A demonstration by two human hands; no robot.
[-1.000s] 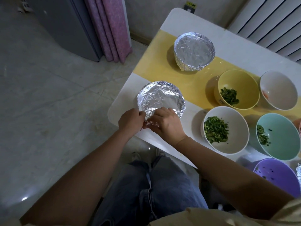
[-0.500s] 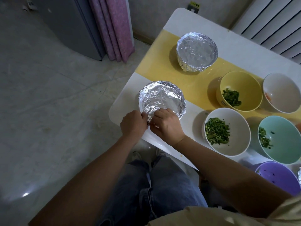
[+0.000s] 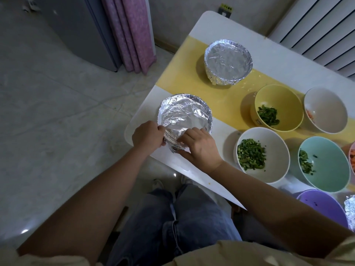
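Hiding its contents, foil-covered bowl (image 3: 185, 114) pinched by left hand (image 3: 148, 134), right hand (image 3: 201, 144)

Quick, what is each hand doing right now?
Left hand: closed, pinching the foil edge of the foil-covered bowl.
Right hand: closed, gripping that bowl's near rim.

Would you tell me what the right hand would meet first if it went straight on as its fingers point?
The right hand grips the foil-covered bowl; sliding on across it, it would probably meet the left hand at the rim.
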